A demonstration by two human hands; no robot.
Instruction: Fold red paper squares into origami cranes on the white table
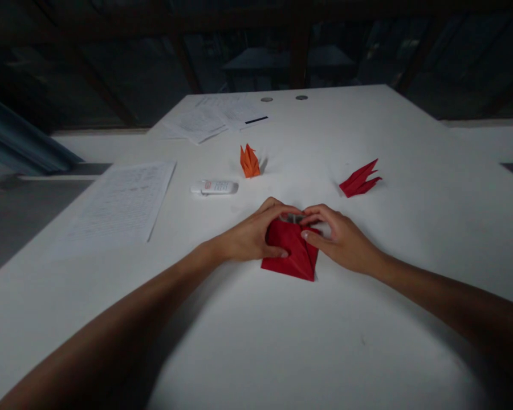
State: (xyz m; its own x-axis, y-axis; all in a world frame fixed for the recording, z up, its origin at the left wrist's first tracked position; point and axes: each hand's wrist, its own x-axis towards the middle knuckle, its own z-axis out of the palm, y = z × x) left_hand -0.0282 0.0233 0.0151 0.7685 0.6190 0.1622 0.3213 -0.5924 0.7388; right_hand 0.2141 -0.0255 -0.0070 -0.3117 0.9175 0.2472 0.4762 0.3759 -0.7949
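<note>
A folded piece of red paper (294,259) lies on the white table between my two hands. My left hand (256,232) grips its left side, the thumb on top and the fingers curved round the far edge. At the upper right of the paper, my right hand (337,236) pinches a fold, thumb on top and fingers behind it. The fingertips of both hands nearly meet at the paper's far edge. Beyond them stand an orange folded paper figure (250,163) and, to the right, a red folded paper figure (359,180) with pointed ends.
The white table (256,353) stretches to dark windows. A white remote-like device (219,187) lies left of the hands. A written sheet (122,199) is at the left, with more papers (200,119) and a dark strip (256,120) farther back. Two round discs (301,97) sit near the far edge.
</note>
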